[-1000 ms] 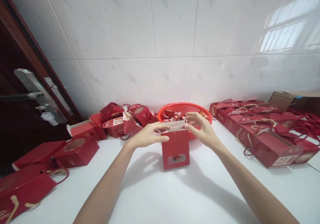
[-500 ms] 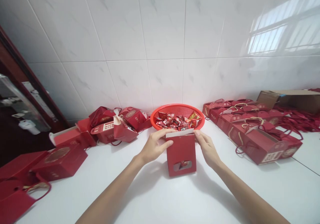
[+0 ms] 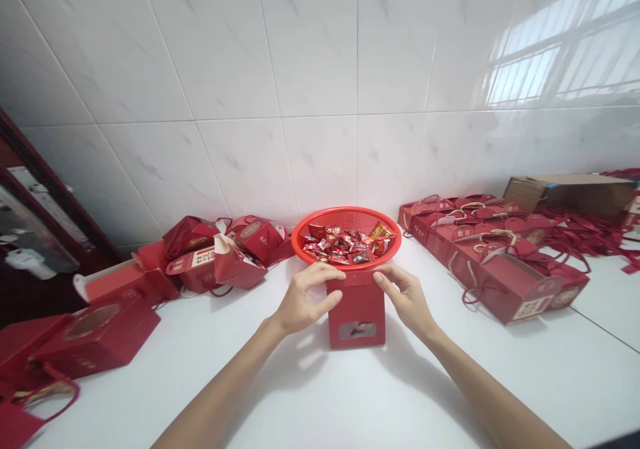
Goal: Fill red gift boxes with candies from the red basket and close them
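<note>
A small red paper candy box (image 3: 356, 302) stands upright on the white table in front of me, with a clear window low on its front. Through the window something reddish and white shows inside. My left hand (image 3: 305, 297) is at the box's upper left, fingertips on the top edge and thumb at the side of the front. At the top right corner, my right hand (image 3: 404, 297) grips the edge between thumb and curled fingers. Just behind the box sits a red plastic basket (image 3: 297, 242) holding many wrapped candies (image 3: 345, 243).
Along the right stand rows of red gift boxes (image 3: 520, 289) with rope handles. Behind them are an open cardboard carton (image 3: 575, 185) and a heap of dark red ribbons (image 3: 583, 229). More red boxes (image 3: 100, 332) lie on the left. A tiled wall (image 3: 320, 162) rises behind.
The pale flap along the box's top is out of sight, and a red top edge shows there now. Both hands stay at the top. The view has shifted slightly right.
</note>
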`<move>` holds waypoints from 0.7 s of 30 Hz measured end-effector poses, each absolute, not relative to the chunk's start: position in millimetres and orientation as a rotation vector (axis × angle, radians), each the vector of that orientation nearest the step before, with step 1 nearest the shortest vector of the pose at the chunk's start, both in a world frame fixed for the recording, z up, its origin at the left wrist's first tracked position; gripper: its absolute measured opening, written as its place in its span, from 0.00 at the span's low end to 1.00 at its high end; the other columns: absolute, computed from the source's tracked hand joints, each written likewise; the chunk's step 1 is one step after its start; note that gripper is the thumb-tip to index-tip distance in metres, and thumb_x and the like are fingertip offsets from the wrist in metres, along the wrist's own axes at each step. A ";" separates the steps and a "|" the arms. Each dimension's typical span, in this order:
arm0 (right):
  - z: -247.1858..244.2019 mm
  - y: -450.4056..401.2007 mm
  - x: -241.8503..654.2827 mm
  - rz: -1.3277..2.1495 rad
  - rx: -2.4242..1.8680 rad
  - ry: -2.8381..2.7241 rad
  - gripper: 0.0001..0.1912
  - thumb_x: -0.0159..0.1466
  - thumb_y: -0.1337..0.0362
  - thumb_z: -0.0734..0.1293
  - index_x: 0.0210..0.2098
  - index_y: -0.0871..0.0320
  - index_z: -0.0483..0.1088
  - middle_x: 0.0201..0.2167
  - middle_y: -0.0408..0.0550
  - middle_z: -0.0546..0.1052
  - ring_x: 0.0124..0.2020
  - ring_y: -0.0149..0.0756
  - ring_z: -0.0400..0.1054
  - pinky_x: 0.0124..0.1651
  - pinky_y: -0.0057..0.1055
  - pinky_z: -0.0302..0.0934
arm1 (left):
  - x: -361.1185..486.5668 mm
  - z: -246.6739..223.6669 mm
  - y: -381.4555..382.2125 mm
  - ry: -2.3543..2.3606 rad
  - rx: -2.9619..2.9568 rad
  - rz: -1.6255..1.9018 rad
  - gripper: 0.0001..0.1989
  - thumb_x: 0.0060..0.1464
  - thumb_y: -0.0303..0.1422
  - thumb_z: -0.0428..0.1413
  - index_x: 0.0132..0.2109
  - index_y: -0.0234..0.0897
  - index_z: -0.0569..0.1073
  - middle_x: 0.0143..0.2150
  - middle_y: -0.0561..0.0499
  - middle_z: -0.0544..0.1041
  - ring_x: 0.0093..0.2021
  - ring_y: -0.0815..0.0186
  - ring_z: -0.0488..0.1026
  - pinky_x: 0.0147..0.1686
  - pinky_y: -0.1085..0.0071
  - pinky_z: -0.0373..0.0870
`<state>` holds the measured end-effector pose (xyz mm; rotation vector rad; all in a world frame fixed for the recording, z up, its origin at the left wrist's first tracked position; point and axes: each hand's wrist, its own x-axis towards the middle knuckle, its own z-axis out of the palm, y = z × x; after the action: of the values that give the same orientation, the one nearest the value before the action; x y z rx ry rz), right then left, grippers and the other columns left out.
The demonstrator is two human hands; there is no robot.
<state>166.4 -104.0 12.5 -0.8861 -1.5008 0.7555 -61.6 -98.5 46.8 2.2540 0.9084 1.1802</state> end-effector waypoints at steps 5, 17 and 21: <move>13.1 -105.5 170.1 0.618 -0.896 -1.603 0.18 0.67 0.47 0.64 0.39 0.55 0.75 0.33 0.47 0.80 0.33 0.38 0.71 0.38 0.33 0.66 | -60.4 35.8 -94.9 1.003 2.038 1.223 0.17 0.60 0.42 0.57 0.52 0.41 0.78 0.48 0.45 0.80 0.50 0.57 0.76 0.54 0.60 0.71; 46.5 -163.0 225.0 0.069 -0.976 -1.400 0.11 0.66 0.56 0.68 0.33 0.54 0.77 0.24 0.46 0.73 0.27 0.36 0.65 0.31 0.34 0.63 | -59.1 -32.6 -85.2 1.225 1.457 1.335 0.25 0.54 0.53 0.55 0.45 0.35 0.76 0.41 0.43 0.80 0.44 0.55 0.77 0.49 0.61 0.73; 82.6 -196.6 299.2 -0.293 -1.012 -0.944 0.13 0.60 0.53 0.73 0.29 0.56 0.76 0.18 0.42 0.68 0.16 0.28 0.57 0.19 0.29 0.50 | -58.9 -34.7 -78.2 1.271 1.474 1.269 0.21 0.48 0.51 0.60 0.36 0.36 0.78 0.35 0.46 0.80 0.38 0.58 0.76 0.43 0.63 0.73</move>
<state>299.2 -196.6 82.6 -1.0122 -0.9435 -0.2932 -58.9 -78.2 -34.7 1.4738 1.2706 1.2692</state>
